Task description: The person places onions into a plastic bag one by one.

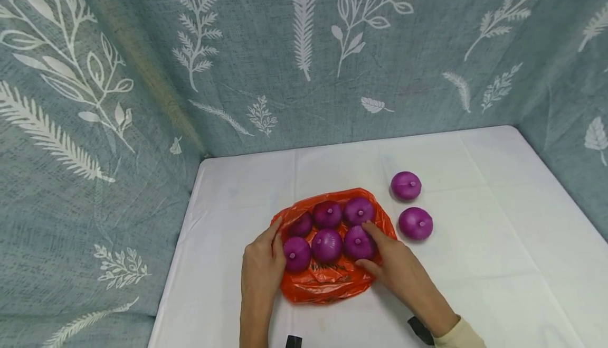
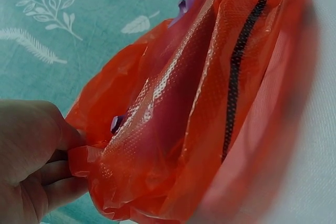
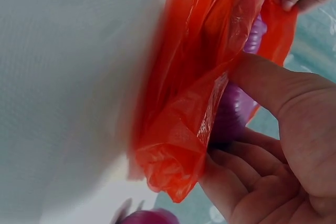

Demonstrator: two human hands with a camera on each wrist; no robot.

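Observation:
A red-orange plastic bag [image 1: 328, 291] lies spread open on the table with several purple onions [image 1: 326, 245] inside. My left hand [image 1: 262, 269] pinches the left edge of the bag between thumb and fingers; in the left wrist view the bag's film [image 2: 131, 182] bunches at the fingertips. At the bag's right side, my right hand [image 1: 401, 266] grips the front right onion [image 1: 357, 243], thumb in front and fingers behind. In the right wrist view that onion [image 3: 231, 111] is partly covered by the bag's side and the thumb.
Two more purple onions, a farther one [image 1: 406, 186] and a nearer one [image 1: 415, 224], sit on the white-covered table [image 1: 475, 205] right of the bag. A grey-green curtain with white leaf prints [image 1: 266, 47] surrounds the table's back and sides.

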